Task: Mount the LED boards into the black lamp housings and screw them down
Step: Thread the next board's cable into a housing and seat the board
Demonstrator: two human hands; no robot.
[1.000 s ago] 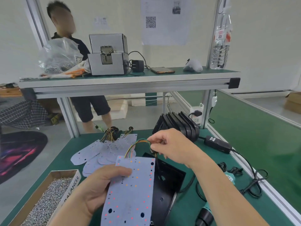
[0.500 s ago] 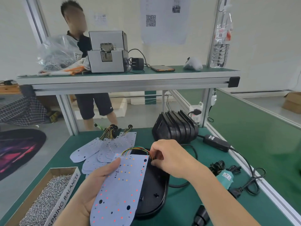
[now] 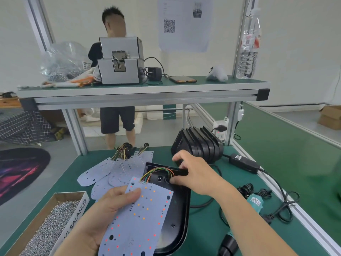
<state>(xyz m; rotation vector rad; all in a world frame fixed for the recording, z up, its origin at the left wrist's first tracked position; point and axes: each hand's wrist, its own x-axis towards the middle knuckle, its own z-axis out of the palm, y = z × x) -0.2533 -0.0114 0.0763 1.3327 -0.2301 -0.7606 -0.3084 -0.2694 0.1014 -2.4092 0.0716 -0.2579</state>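
Observation:
My left hand (image 3: 108, 213) grips a pale LED board (image 3: 140, 217) dotted with red and orange LEDs, thumb on top, tilted over the left side of a black lamp housing (image 3: 177, 215) lying on the green bench. Coloured wires (image 3: 156, 171) arc from the board's top edge into the housing's far end. There my right hand (image 3: 193, 174) pinches the black wire end inside the housing. More LED boards (image 3: 110, 170) with wire bundles lie fanned out behind. A stack of black housings (image 3: 199, 145) stands on edge at the back.
A cardboard box of screws (image 3: 53, 230) sits at the front left. A teal electric screwdriver (image 3: 254, 202) lies among black cables (image 3: 280, 206), with a power adapter (image 3: 243, 162) to the right. A shelf (image 3: 144, 93) above carries a screw feeder (image 3: 120, 60). A person (image 3: 116, 71) stands behind the bench.
The housing now lies flat and I have lowered the board over its left side. My right hand has moved down with the wire end into the housing's far end.

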